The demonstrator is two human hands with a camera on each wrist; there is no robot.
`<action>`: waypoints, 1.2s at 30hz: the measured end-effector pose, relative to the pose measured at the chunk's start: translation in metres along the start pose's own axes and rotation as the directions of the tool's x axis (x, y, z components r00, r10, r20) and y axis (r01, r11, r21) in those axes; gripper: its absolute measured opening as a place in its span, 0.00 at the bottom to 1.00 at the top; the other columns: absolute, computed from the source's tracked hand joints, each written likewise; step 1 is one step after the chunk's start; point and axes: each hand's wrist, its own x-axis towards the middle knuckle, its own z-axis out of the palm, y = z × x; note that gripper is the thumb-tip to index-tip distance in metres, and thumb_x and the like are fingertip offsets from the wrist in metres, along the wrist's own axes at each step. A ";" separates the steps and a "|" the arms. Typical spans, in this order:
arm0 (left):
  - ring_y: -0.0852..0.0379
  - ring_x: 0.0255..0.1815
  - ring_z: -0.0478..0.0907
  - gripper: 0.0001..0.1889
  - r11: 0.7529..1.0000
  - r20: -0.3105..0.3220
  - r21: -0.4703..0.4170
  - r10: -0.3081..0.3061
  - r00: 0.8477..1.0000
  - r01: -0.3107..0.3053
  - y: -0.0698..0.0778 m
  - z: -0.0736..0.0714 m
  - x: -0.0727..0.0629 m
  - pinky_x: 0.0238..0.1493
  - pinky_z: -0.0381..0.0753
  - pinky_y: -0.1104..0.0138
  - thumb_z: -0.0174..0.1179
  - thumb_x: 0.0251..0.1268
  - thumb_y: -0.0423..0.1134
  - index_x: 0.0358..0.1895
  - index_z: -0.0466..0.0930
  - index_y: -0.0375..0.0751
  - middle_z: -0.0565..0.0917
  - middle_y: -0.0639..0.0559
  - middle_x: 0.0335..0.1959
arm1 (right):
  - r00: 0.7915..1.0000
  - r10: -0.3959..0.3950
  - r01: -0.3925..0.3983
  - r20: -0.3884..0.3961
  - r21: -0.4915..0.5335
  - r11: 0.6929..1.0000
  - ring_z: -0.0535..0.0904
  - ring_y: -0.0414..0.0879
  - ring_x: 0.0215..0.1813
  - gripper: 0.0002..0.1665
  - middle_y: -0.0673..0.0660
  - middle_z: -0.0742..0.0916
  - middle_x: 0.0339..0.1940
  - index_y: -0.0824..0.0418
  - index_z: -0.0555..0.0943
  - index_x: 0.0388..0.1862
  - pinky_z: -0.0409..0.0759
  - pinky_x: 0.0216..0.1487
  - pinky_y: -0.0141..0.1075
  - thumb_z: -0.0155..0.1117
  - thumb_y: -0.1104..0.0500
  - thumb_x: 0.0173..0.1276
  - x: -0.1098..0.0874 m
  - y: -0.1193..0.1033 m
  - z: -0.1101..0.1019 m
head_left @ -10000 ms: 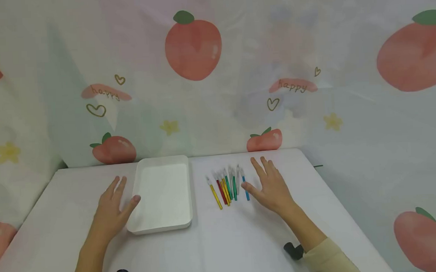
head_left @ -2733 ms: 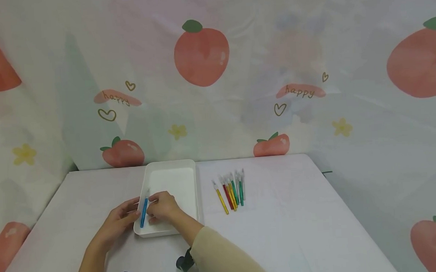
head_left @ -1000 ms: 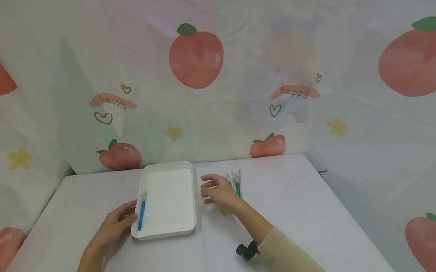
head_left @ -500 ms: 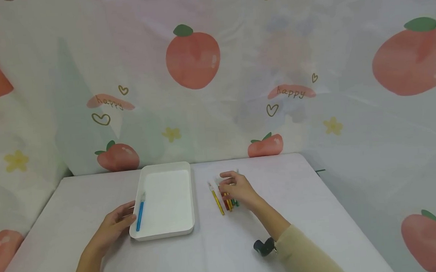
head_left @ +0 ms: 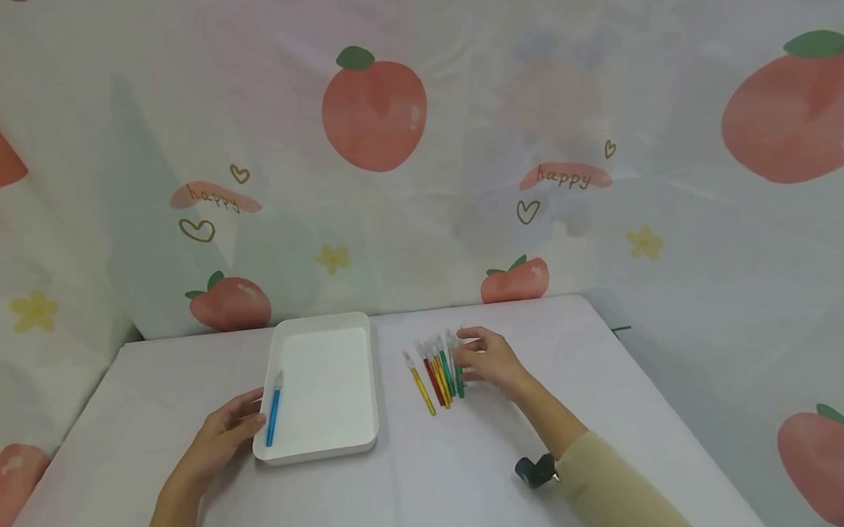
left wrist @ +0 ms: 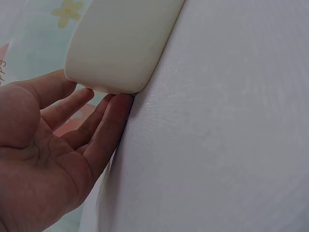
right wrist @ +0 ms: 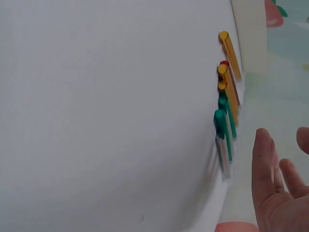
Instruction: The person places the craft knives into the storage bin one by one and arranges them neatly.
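Right hand poised at pen row, left hand against tray

Clock read in head view, tray as hub, 12 at far edge. Pens (head_left: 438, 380): at 3 o'clock from tray, flat on the white table (head_left: 398, 495), close together in a row, clear ends toward 11 to 12. Order from the 9 o'clock end: lone yellow pen (head_left: 420, 384) slightly apart, then red, two yellows, greens; silver nearest the fingers in right wrist view. Probably laid alike, side by side, for easy picking one by one.

Right hand (head_left: 490, 359): at the row's 3 o'clock end, fingers toward 9, loosely extended, moderately wide gap, holding nothing. Overlapping the outermost pens in head view, yet apart from them in right wrist view. Likely angled from the side to spare the neighbours.

Tray (head_left: 329, 396): upright on the table. Blue pen (head_left: 273, 414) inside, between 8 and 9 o'clock, along the wall, clear end just past 12; perhaps placed there to spare floor space.

Left hand (head_left: 223, 437): outside tray at 8 o'clock, fingers fairly straight, tips touching the outer wall, no curled hold seen. Likely steadying the tray.

Farther out: black wrist mounts (head_left: 535, 471) at 4 and 7, beige sleeve (head_left: 615, 476) near 4, fruit-print backdrop (head_left: 448, 214) at 12
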 end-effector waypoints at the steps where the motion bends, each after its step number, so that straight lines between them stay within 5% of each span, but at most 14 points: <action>1: 0.37 0.71 0.67 0.33 1.000 -0.001 0.000 -0.001 1.000 0.001 0.000 0.000 0.000 0.65 0.76 0.53 0.57 0.74 0.48 0.76 0.60 0.39 0.67 0.34 0.72 | 1.000 0.005 -0.005 -0.004 -0.006 1.000 0.83 0.60 0.51 0.27 0.66 0.80 0.52 0.64 0.69 0.70 0.85 0.51 0.51 0.59 0.62 0.73 0.001 0.002 -0.002; 8: 0.37 0.73 0.66 0.34 1.000 0.004 0.002 -0.018 1.000 0.018 0.001 0.000 0.000 0.68 0.72 0.49 0.57 0.74 0.49 0.76 0.58 0.39 0.66 0.34 0.73 | 0.998 0.040 -0.044 -0.051 -0.087 0.995 0.84 0.50 0.46 0.28 0.64 0.82 0.49 0.63 0.70 0.69 0.87 0.46 0.43 0.62 0.62 0.72 0.009 0.012 -0.007; 21: 0.38 0.71 0.67 0.34 1.000 0.004 -0.001 -0.008 1.000 0.008 -0.002 0.000 0.001 0.65 0.76 0.54 0.58 0.74 0.49 0.76 0.59 0.39 0.67 0.34 0.72 | 0.989 0.140 -0.145 -0.041 -0.162 0.976 0.84 0.48 0.41 0.31 0.62 0.84 0.47 0.61 0.70 0.68 0.87 0.39 0.37 0.67 0.61 0.68 0.025 0.024 -0.010; 36: 0.38 0.71 0.68 0.34 1.000 0.003 0.010 -0.006 1.000 0.006 0.001 0.001 0.000 0.64 0.77 0.54 0.57 0.74 0.49 0.76 0.59 0.39 0.67 0.34 0.72 | 0.978 0.188 -0.209 -0.090 -0.383 0.900 0.80 0.46 0.27 0.37 0.60 0.84 0.37 0.63 0.72 0.66 0.83 0.27 0.32 0.77 0.56 0.59 0.048 0.022 -0.003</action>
